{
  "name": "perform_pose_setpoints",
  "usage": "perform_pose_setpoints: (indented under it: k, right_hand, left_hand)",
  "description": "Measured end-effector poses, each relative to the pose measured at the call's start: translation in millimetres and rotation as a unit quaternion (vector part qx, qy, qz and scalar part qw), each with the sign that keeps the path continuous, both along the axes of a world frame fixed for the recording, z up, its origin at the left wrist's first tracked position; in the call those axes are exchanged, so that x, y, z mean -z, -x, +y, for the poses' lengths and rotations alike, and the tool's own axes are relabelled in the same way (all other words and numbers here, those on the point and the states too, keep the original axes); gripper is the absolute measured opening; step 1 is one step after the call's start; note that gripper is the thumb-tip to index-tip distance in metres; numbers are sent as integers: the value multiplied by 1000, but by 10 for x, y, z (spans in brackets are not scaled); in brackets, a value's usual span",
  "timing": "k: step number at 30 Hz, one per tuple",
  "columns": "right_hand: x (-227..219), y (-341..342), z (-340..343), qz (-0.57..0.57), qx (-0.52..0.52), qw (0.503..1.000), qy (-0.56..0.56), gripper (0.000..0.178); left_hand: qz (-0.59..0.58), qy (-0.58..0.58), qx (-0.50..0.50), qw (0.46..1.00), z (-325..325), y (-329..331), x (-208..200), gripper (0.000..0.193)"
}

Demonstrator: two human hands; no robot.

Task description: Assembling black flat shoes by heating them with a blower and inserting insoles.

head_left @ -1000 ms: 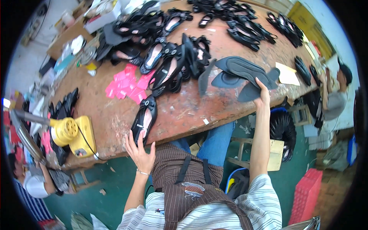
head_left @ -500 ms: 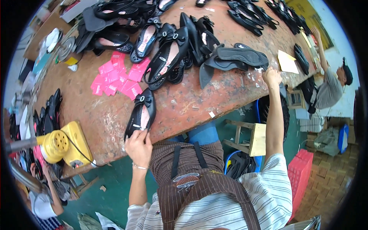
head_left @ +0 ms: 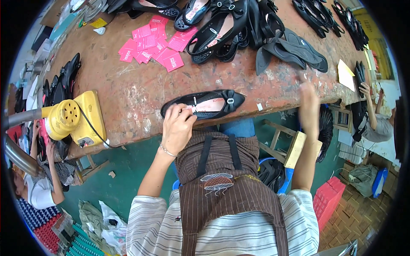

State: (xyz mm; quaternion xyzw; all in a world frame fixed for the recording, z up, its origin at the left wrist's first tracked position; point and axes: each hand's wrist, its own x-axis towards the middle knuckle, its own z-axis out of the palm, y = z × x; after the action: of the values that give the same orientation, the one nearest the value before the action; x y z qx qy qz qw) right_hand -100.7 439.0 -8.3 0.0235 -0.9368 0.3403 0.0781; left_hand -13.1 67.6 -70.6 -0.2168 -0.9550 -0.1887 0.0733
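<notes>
My left hand (head_left: 177,127) grips the heel end of a black flat shoe (head_left: 209,114) near the table's front edge. The shoe lies with its toe to the right, a bow and buckle on top and a pink insole inside. My right hand (head_left: 308,100) is over the table edge to the right, smeared by motion, so its fingers do not show clearly. Beyond it lies a loose pile of dark grey insoles (head_left: 294,51). Farther back stand several black shoes (head_left: 222,32), next to scattered pink cards (head_left: 147,42).
A yellow machine (head_left: 87,119) with a hose stands at the table's left edge. More black shoes (head_left: 316,17) line the far right, near a white paper (head_left: 346,76). Below are a wooden stool (head_left: 294,149) and red crates (head_left: 328,198). Other people work at both sides.
The shoe in my left hand has swung from toe pointing away to toe pointing right. My right hand has come away from the insoles and is moving. The whole view has shifted.
</notes>
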Motion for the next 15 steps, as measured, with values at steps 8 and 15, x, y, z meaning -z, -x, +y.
perform_pose_setpoints:
  k: [8, 15]
  right_hand:
    - [428, -355, -1609, 55, -346, 936, -25, 36]
    - [793, -336, -2158, 11, -351, 935, 55, 30]
  left_hand:
    - [-21, -349, -336, 875, -287, -233, 188, 24]
    - [-157, -435, -334, 821, -395, -196, 465, 40]
